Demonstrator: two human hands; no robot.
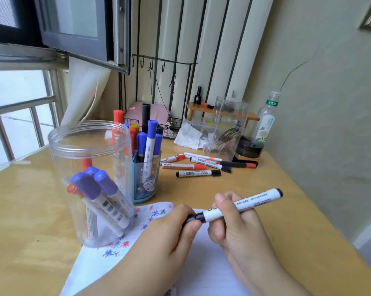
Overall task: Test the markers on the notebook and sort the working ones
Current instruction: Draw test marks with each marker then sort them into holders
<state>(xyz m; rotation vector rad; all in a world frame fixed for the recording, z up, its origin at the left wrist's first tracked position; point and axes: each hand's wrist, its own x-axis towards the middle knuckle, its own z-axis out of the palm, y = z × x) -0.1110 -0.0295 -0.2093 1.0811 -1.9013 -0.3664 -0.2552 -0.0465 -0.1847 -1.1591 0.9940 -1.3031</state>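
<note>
Both hands meet over the notebook [201, 272] at the near edge of the table [265, 189]. The right hand [238, 223] wraps its fingers round the white barrel of a black marker [240, 205], a firm grip near the cap end, while the barrel slants up and away to the right. The left hand [169, 236] pinches the marker's black cap [194, 217] between thumb and curled fingers; whether the cap is seated or partly off is hard to tell.

The barrel carries small black print, too fine to read. One of the loose markers [201, 164] lying further back on the table reads "WHITEBOARD MARKER".

A clear plastic jar [90, 182] stands at the left on the notebook's corner, with blue-capped and red-capped markers leaning inside. Just behind it a blue-tinted cup [147, 180] with a cartoon figure holds more markers upright. The notebook page shows blue and red scribbled blots.

The table is pale wood, set in a corner beside a barred window [20, 103]. A clear bottle [266, 118] with a green label stands by the wall.
</note>
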